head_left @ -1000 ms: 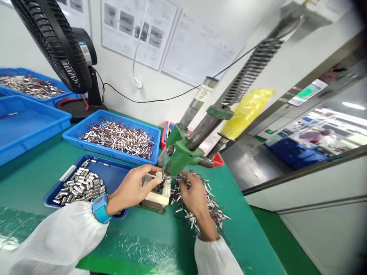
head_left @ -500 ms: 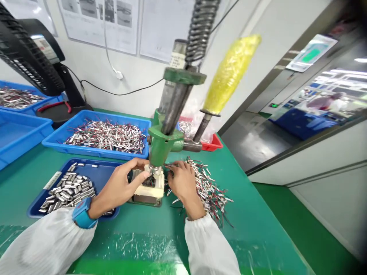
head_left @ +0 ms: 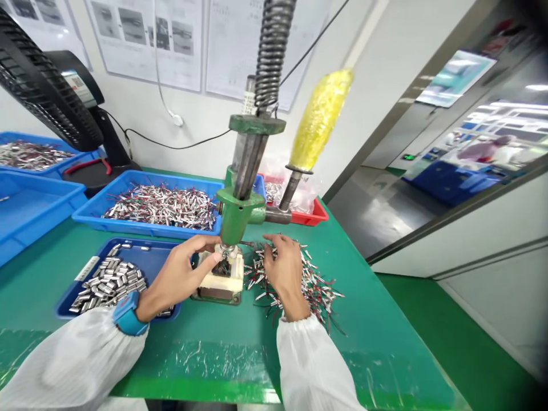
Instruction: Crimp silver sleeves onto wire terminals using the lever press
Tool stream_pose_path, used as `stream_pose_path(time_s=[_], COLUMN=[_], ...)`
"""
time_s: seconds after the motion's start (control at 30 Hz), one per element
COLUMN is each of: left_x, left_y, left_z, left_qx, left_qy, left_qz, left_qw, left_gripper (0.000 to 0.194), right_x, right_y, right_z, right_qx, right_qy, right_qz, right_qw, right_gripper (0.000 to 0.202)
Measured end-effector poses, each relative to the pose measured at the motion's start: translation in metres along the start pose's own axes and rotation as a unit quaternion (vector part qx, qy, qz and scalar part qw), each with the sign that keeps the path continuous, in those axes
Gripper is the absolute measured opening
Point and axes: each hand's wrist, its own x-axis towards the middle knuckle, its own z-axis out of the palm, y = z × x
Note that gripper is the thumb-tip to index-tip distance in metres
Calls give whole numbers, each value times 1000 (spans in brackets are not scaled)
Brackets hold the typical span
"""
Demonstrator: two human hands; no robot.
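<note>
"Our right hand (head_left: 285,274) has moved a little away from the press (head_left: 240,208), over the pile of wired parts (head_left: 314,291). Do we hold something with it?"

"We see thumb and forefinger spread apart, with nothing visible between them."

"And our left hand (head_left: 180,277)?"

"It remains with its fingertips at the press base (head_left: 229,284); whether we grip a part there, we cannot tell. The pile lies on the green table (head_left: 377,342), to the right of the press."
</note>
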Motion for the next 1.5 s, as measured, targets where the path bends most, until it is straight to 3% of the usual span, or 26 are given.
stream_pose_path(time_s=[0.2, 0.33, 0.4, 0.47, 0.5, 0.63, 0.67, 0.73, 0.8, 0.9, 1.07, 1.17, 1.27, 1.33, 1.5], left_x=[11, 17, 18, 18, 19, 19, 17, 8, -6, -27, -38, -38, -39, -41, -45], left_y=[10, 18, 20, 17, 13, -8, -13, -20, -26, -35, -47, -48, -51, -54, -59], left_z=[4, 6, -1, -13, -22, -68, -79, -97, -104, -94, -71, -69, -71, -72, -77], left_qx=[-44, -166, -168, -130, -103, 76, 120, 174, 203, 243, 250, 266, 306, 321, 219], left_qy=[0, -72, -123, -153, -140, 51, 69, 30, -55, -147, -146, -157, -173, -172, -109], left_qz=[-2, -52, -58, -46, -36, 9, 15, 11, -1, -2, 31, 43, 43, 46, 46], left_qw=[999, 982, 976, 979, 984, 996, 990, 984, 978, 959, 957, 950, 935, 930, 969], left_gripper=[28, 38, 39, 37, 35, 40, 40, 35, 26, 25, 12, 7, 15, 20, 19], right_x=[-3, -1, -1, -2, -3, -8, -8, -9, -9, -13, -40, -63, -79, -83, -83], right_y=[-4, -4, -2, -1, -1, -3, -3, -4, -5, -15, -43, -49, -52, -56, -79], right_z=[15, 15, 9, 3, 0, -4, -3, -2, -2, -7, -16, -15, -14, -14, -12], right_qx=[-17, 11, 42, 78, 97, 178, 201, 251, 295, 364, 446, 407, 307, 278, 343], right_qy=[-18, 28, 72, 122, 145, 221, 234, 246, 241, 233, 202, 192, 228, 234, 135], right_qz=[7, 6, 0, -2, 0, 46, 66, 104, 135, 171, 185, 186, 127, 91, 122], right_qw=[1000, 1000, 997, 989, 985, 958, 949, 930, 915, 885, 852, 874, 915, 927, 921], right_gripper=[16, 16, 19, 22, 24, 29, 30, 32, 33, 41, 61, 50, 41, 38, 34])
